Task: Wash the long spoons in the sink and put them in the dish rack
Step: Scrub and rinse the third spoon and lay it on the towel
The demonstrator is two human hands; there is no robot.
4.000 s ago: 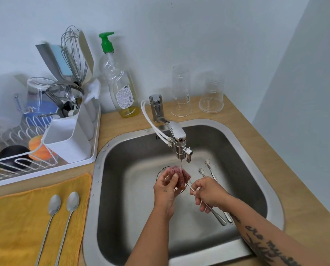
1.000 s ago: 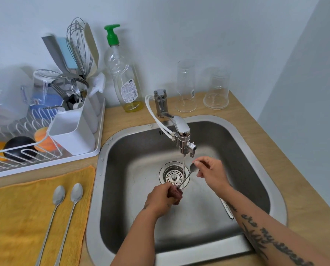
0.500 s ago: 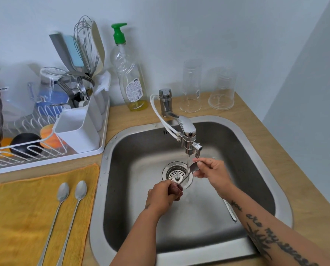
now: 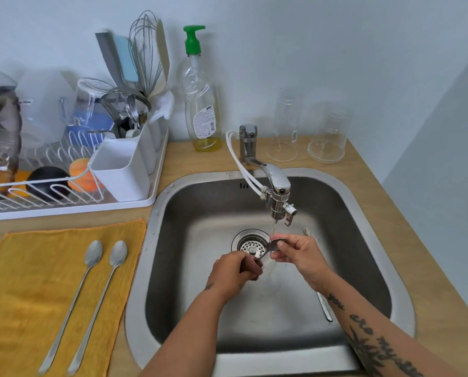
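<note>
Stainless steel fills the middle of the view: a square sink (image 4: 363, 240) set in a wooden counter (image 4: 390, 213), with a round strainer drain (image 4: 250, 244) at its centre and a chrome faucet (image 4: 276, 183) reaching over it from the far rim; a thin stream of water (image 4: 273, 229) falls from the spout. Both hands work just near of the drain; the right hand (image 4: 298, 257) pinches the bowl of a long spoon (image 4: 273, 244) between thumb and fingertips, holding it under the stream; the left hand (image 4: 228, 273) is curled tight around a reddish mesh scrubber (image 4: 252, 265), which wraps the spoon's handle, so most of the handle is hidden. A second long spoon (image 4: 324, 308) lies on the sink floor at the right, partly covered by the right forearm, its far tip showing beside the faucet outlet. To the left of the sink a yellow cloth (image 4: 23, 281) is spread on the counter; two more long spoons, one to the left (image 4: 72, 308) and one to the right (image 4: 98, 308), lie on it side by side, bowls toward the far end. Beyond the cloth stands a white dish rack (image 4: 64, 205) holding dishes and a white cutlery caddy (image 4: 121, 167) stuffed with a whisk (image 4: 145, 50) and other utensils. A dish soap bottle (image 4: 200, 104) with a green pump stands at the wall; two clear glasses (image 4: 284, 126) (image 4: 328, 134) stand upside down at the far right of the counter.
</note>
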